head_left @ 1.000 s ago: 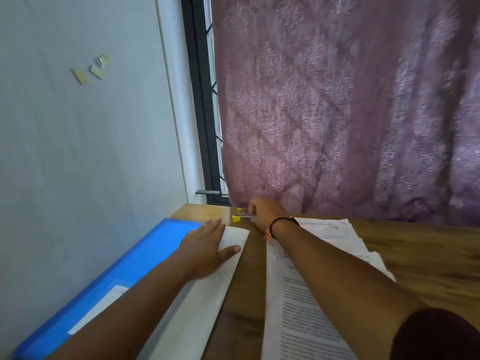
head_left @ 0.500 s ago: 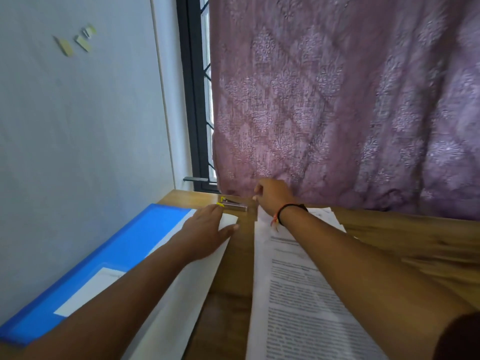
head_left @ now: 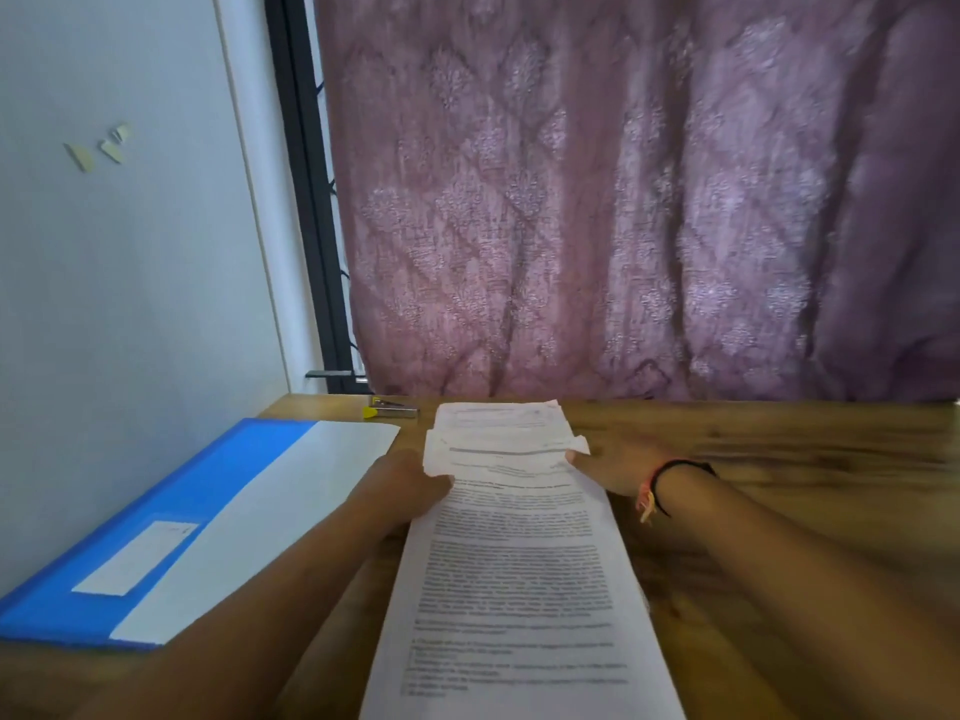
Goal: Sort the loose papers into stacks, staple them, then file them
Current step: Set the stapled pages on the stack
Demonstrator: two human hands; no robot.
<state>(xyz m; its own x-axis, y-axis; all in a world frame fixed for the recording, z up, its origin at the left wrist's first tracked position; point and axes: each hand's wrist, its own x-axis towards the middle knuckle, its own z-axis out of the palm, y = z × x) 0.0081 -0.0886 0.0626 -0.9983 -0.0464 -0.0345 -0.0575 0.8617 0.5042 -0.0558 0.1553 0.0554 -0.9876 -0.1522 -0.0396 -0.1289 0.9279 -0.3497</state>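
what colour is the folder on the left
The folder is blue, with a white label; best seen in the head view.

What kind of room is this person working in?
Probably a home study corner or small office: a wooden desk below a purple curtain, with a blue file folder, printed papers and a small stapler on it.

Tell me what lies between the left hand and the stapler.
Nothing visible: bare table separates the left hand from the stapler. A corner of the white sheet lies left of that line. It grips the stack.
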